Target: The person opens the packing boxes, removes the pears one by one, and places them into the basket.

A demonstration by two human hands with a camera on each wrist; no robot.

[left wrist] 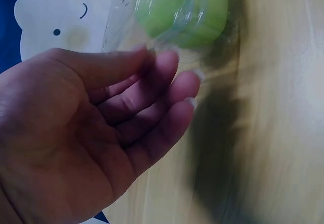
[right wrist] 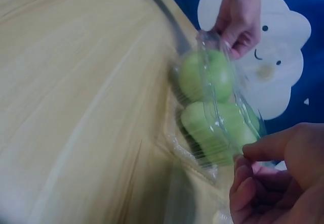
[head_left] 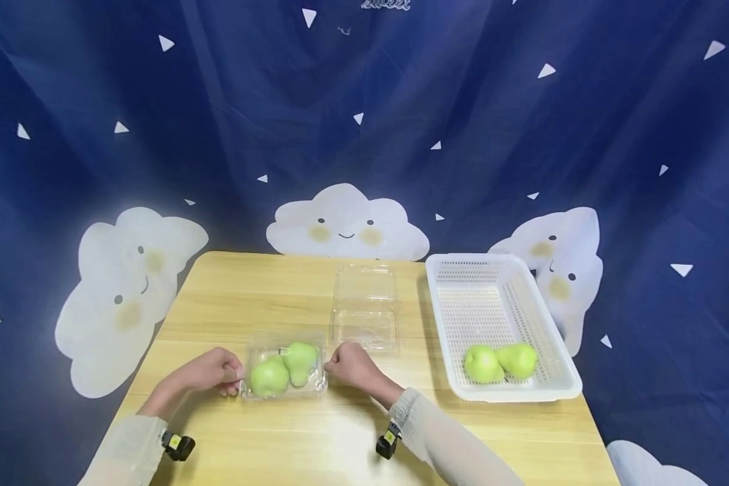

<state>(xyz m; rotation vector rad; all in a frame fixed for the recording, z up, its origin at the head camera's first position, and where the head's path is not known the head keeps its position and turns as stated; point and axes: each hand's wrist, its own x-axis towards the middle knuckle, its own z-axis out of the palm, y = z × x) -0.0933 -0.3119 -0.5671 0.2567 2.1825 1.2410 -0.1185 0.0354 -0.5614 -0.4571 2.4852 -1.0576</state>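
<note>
A clear plastic clamshell box (head_left: 284, 391) with two green pears (head_left: 301, 358) inside stands near the middle of the table, its lid lying over the fruit. At the box's left edge, my left hand (head_left: 215, 371) pinches the rim between thumb and forefinger; the other fingers curl loosely in the left wrist view. My right hand (head_left: 354, 364) is at the opposite end, and in the right wrist view its thumb and forefinger (right wrist: 273, 150) pinch the lid's edge. Both pears (right wrist: 207, 75) show through the shiny plastic.
Behind my right hand lies another clear clamshell box (head_left: 366, 304), opened flat. A white perforated basket (head_left: 443, 324) on the right holds two green pears (head_left: 516, 360). The wooden table (head_left: 261, 290) ends at a dark blue curtain (head_left: 364, 155) with clouds.
</note>
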